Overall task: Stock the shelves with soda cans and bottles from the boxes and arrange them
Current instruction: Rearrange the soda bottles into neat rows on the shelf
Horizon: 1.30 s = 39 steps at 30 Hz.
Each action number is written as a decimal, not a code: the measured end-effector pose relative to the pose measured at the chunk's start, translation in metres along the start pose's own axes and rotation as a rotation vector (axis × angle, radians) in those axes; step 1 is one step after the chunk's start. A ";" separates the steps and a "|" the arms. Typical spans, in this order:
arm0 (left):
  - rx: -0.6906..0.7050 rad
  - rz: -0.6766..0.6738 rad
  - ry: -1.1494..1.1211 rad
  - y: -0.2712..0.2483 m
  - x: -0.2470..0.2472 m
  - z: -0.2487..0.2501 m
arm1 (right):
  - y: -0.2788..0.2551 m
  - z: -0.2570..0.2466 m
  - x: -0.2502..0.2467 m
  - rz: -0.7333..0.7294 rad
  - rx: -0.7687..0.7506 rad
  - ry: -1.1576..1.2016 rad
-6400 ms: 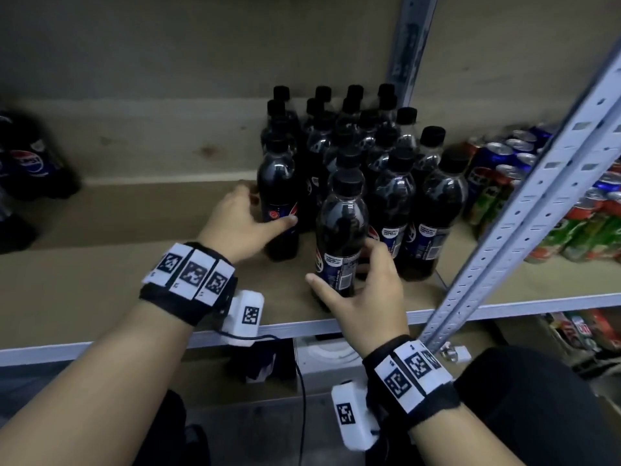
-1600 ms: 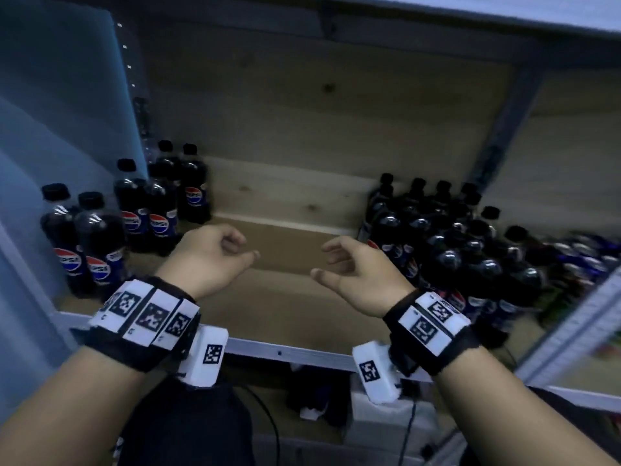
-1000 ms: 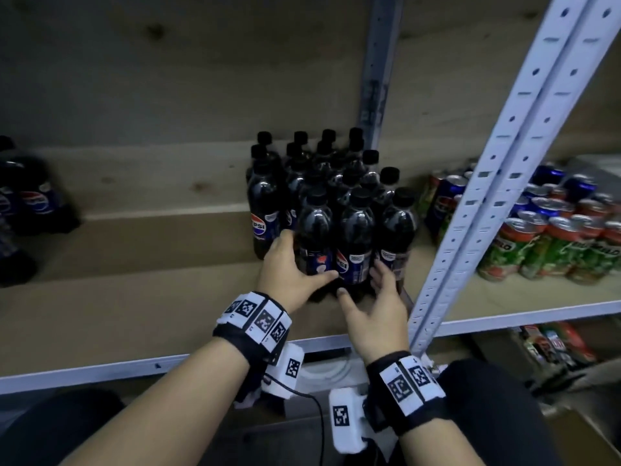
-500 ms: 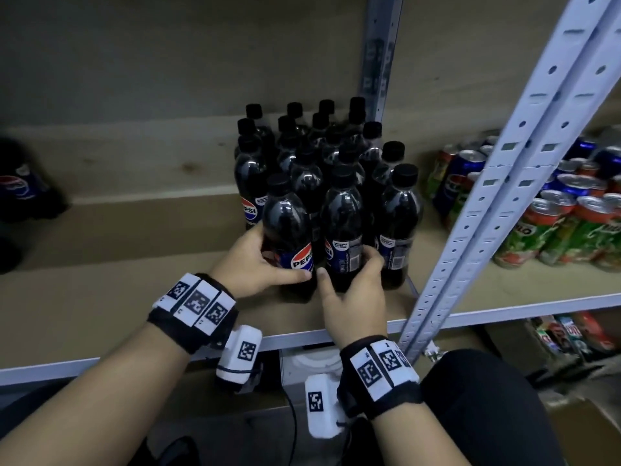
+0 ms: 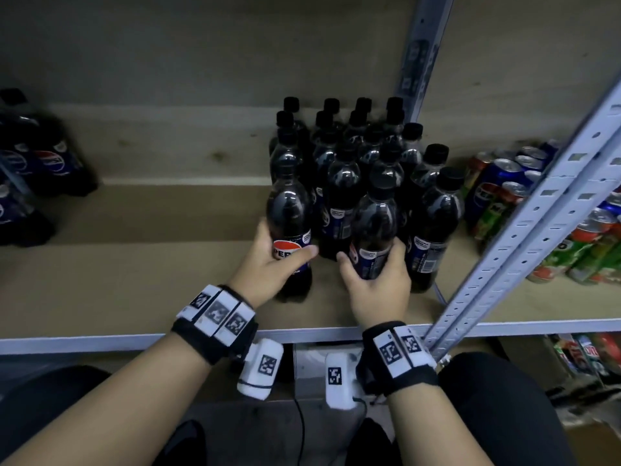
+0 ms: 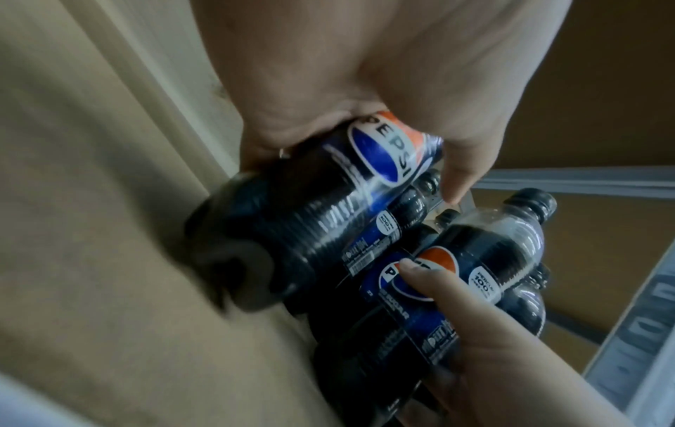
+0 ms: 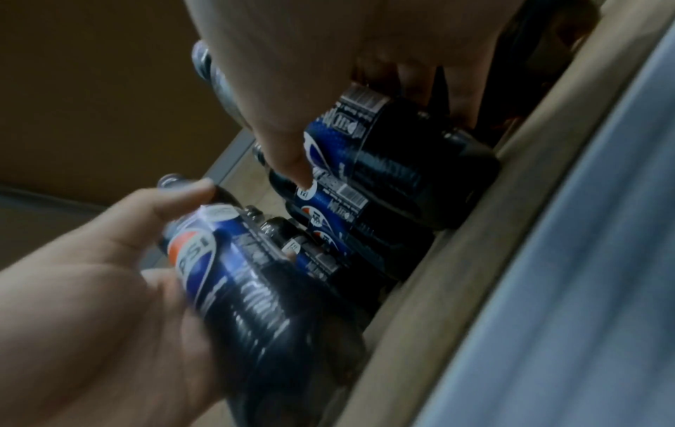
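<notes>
Gripping front-row bottles, left hand (image 5: 268, 264) wraps Pepsi bottle (image 5: 289, 227) at 9 o'clock, right hand (image 5: 376, 287) wraps neighbouring bottle (image 5: 373, 230) at 3 o'clock.

Shelf board (image 5: 134, 270): pale wood, running the full width of the head view, with a light metal front edge.
Back panel (image 5: 201, 48): plain wood behind the shelf, dim and brownish.
Front upright (image 5: 524, 250): pale grey metal post with rows of slots, slanting from lower centre to upper right.
Rear upright (image 5: 420, 52): darker grey metal post against the back panel.
Lower level (image 5: 588, 351): under the shelf at right, blurred colourful packaging, too unclear to name.
Light: low and cool; deep shadow below the shelf.
</notes>
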<state>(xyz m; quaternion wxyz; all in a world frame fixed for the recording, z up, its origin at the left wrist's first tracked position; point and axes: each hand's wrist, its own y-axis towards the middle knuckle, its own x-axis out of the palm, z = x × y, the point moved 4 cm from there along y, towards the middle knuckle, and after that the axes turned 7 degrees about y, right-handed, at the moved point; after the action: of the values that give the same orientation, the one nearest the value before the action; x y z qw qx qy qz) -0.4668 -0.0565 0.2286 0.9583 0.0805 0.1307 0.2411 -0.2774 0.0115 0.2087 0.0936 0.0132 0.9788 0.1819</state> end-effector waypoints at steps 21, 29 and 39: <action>0.119 0.292 0.120 -0.024 -0.224 0.123 | -0.021 -0.216 0.105 -0.503 0.004 0.367; 0.033 0.392 0.154 0.054 -0.314 0.088 | 0.018 -0.237 0.239 -0.510 0.123 0.306; -0.057 0.414 0.287 0.168 -0.360 -0.027 | 0.068 -0.158 0.412 -0.611 0.236 0.101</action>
<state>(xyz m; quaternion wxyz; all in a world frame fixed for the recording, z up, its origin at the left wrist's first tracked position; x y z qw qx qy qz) -0.8544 -0.0818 0.3153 0.8619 0.0432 0.2392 0.4449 -0.7121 0.0439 0.3046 0.0930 -0.2794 0.9551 0.0313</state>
